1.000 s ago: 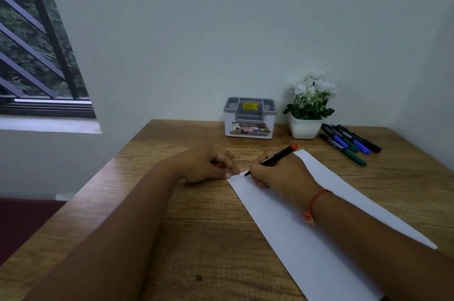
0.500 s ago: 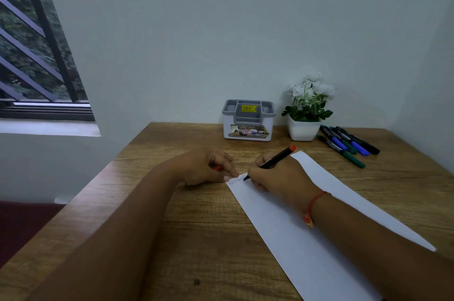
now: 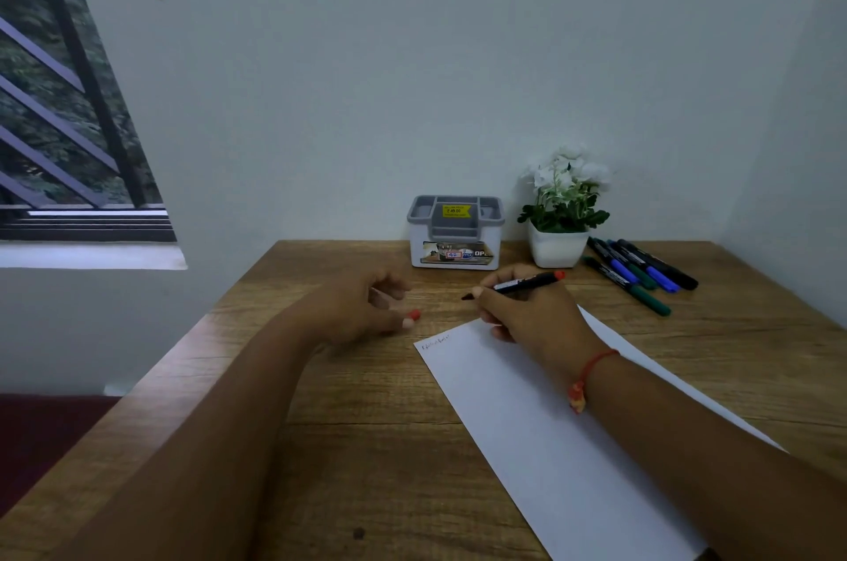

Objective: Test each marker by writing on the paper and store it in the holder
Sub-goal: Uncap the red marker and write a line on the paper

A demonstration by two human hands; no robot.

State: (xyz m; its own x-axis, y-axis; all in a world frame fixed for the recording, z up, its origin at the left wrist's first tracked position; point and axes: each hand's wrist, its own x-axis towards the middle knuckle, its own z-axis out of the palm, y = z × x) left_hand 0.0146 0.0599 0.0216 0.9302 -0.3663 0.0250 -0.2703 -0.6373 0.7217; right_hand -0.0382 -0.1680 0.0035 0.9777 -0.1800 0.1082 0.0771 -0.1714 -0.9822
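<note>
My right hand (image 3: 527, 308) grips an uncapped black marker with a red end (image 3: 527, 283), lifted off the white paper (image 3: 527, 414) with its tip pointing left. A small scribble (image 3: 434, 341) sits at the paper's top left corner. My left hand (image 3: 362, 308) rests on the table left of the paper and holds the marker's red cap (image 3: 414, 315) between its fingers. The grey and white holder (image 3: 455, 235) stands at the back of the table, beyond both hands. Several capped markers (image 3: 641, 272) in blue, green and black lie at the back right.
A white pot with white flowers (image 3: 560, 212) stands right of the holder, against the wall. The wooden table (image 3: 366, 446) ends at its left edge close to my left forearm. A barred window (image 3: 68, 125) is on the left.
My right hand lifted the marker tip off the paper and moved it up and left. My left hand came off the paper's corner, showing the red cap.
</note>
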